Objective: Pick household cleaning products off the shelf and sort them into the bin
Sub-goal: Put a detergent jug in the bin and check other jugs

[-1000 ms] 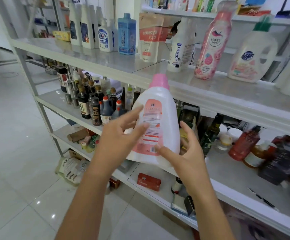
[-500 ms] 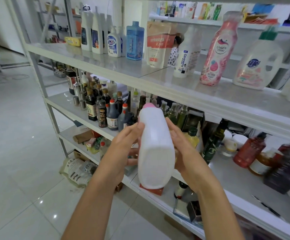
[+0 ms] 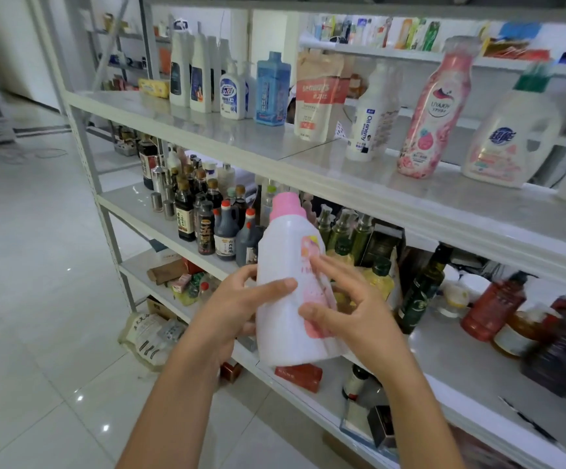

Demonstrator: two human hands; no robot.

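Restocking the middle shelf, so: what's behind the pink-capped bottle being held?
Behind the pink-capped bottle, green oil bottles and a yellow bottle show beside it. Whatever sits directly behind its body is hidden.

Between left hand [image 3: 230, 309] and right hand [image 3: 352, 316], bottle [image 3: 285, 265]; shelf [image 3: 207, 130] behind.

Bottle: white detergent bottle [image 3: 283, 262], pink cap on top, pink label on its right side.
Pose: near upright.
Where: in mid-air, gripped between left hand [image 3: 237, 306] and right hand [image 3: 345, 313].
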